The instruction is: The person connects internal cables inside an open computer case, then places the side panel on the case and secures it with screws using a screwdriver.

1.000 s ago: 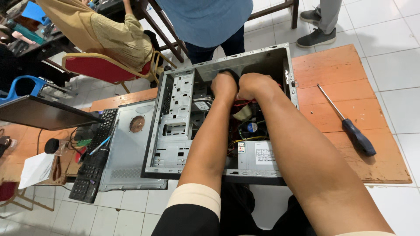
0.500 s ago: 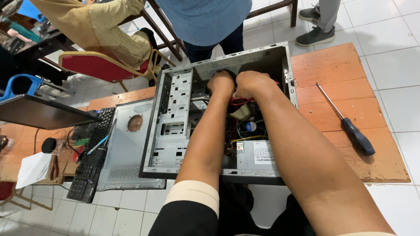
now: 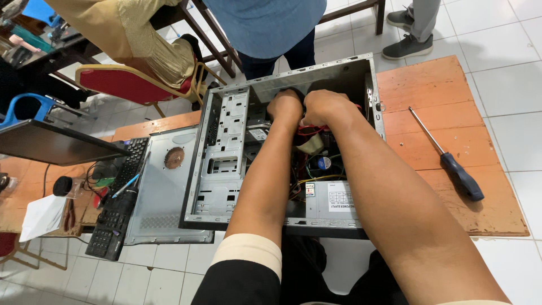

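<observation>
An open grey computer case (image 3: 226,164) lies on its side on a low wooden table (image 3: 429,107). Both my hands reach deep into its far end. My left hand (image 3: 286,106) and my right hand (image 3: 324,107) are pressed together there, fingers curled down and hidden from me. Red and yellow wires (image 3: 309,133) run just beneath them. I cannot see what the fingers grip. A grey power supply (image 3: 333,200) sits at the case's near edge between my forearms.
A screwdriver with a dark handle (image 3: 451,164) lies on the table to the right. The removed side panel (image 3: 161,192), a black keyboard (image 3: 116,206) and a monitor (image 3: 56,144) lie left. A person in a blue shirt (image 3: 276,28) stands behind; a red chair (image 3: 124,85) is back left.
My hands stay in the same spot inside the case; the view has shifted only slightly.
</observation>
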